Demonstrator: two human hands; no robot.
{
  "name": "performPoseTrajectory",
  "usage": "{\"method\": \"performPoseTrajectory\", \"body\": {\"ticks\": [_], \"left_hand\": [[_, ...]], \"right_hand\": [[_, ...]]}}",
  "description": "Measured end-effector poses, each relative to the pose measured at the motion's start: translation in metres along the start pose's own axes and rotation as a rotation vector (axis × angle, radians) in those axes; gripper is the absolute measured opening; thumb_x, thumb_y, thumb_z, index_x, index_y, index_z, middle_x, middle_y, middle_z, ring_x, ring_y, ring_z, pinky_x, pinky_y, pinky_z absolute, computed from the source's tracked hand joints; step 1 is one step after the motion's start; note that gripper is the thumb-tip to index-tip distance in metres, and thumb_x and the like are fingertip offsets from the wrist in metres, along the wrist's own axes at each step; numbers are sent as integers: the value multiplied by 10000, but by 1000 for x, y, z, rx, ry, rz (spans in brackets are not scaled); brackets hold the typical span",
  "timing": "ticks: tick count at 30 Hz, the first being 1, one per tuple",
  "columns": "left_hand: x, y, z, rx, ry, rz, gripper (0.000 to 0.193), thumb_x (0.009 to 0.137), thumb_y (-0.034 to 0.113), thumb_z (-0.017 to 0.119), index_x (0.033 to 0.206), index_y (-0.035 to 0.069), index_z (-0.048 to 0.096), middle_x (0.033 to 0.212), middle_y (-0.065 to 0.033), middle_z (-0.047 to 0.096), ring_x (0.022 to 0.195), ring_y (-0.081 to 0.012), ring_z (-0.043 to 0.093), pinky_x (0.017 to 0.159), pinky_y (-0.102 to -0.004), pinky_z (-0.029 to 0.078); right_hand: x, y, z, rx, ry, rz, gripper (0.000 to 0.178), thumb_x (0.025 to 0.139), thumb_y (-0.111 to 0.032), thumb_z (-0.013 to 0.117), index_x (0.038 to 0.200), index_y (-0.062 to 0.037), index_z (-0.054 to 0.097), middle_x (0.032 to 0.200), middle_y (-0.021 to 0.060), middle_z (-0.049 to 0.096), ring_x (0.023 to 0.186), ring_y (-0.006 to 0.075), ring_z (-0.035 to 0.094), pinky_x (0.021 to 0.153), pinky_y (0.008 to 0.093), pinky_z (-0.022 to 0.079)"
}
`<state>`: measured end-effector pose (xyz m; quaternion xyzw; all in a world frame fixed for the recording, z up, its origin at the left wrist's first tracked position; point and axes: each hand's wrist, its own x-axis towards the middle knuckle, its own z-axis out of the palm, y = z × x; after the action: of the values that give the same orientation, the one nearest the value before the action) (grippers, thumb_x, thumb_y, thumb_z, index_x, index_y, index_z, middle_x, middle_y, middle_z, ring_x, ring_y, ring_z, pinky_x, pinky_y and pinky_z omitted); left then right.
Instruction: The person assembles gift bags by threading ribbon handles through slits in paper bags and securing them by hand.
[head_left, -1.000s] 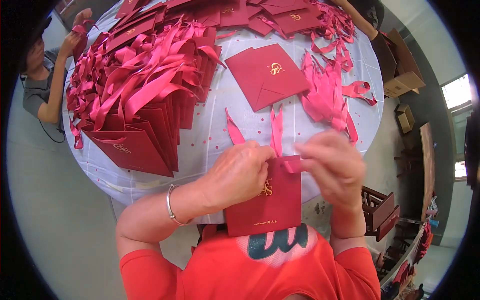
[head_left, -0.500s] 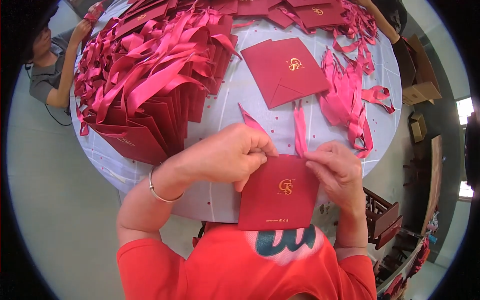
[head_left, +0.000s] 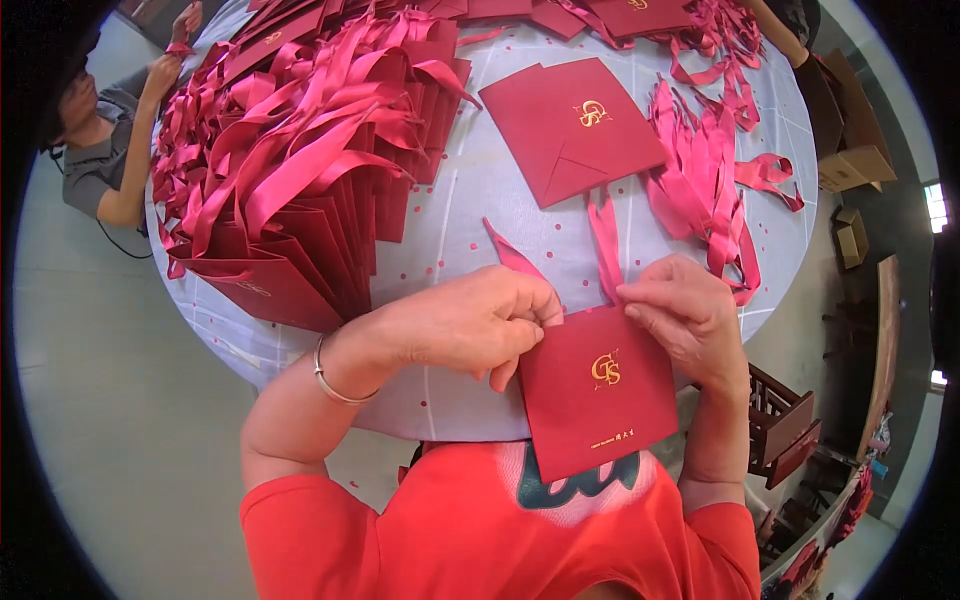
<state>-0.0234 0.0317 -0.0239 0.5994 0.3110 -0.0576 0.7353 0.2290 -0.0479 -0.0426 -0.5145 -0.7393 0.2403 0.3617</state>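
Observation:
A small dark red paper gift bag [head_left: 600,430] with a gold emblem is held at the table's near edge, tilted, its lower end over my shirt. My left hand [head_left: 485,325], with a bangle at the wrist, is closed in a pinch at the bag's upper left corner. At the upper right corner my right hand [head_left: 690,320] pinches the pink ribbon [head_left: 605,245], thumb against forefinger. This ribbon stretches away across the table beyond the bag. Another pink ribbon end [head_left: 508,248] sticks out past my left hand. The fingertips of my left hand are partly hidden.
Flat red bags [head_left: 570,140] lie ahead on the white tablecloth [head_left: 455,220]. Loose pink ribbons [head_left: 700,180] are heaped to their right. Many ribboned bags [head_left: 290,290] stand packed at left. A co-worker [head_left: 105,150] sits far left; cardboard boxes [head_left: 850,120] stand at right.
The bag has shifted right and its lower end has swung right, so it now leans. Both hands moved slightly right with it, keeping their pinches.

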Motion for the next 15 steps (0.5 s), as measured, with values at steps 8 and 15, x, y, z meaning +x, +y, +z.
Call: {"method": "performPoseTrajectory", "body": {"ticks": [8,15], "left_hand": [[0,2,1,-71,6,-29,222,896,28,438,1074,-26,560,673,-37,608,562,-109,628,487,-242,453],[3,-1,5,-13,49,20,187,877,-8,451,1027,-21,562,702,-34,601,530,-79,561,487,-251,399]], "right_hand": [[-9,-50,17,-139,-54,-235,404,661,6,797,1044,-50,681,804,64,591,708,229,585,596,341,471],[-20,-30,43,-21,126,-217,264,651,12,823,864,-49,681,768,74,649,685,226,638,582,322,498]]}}
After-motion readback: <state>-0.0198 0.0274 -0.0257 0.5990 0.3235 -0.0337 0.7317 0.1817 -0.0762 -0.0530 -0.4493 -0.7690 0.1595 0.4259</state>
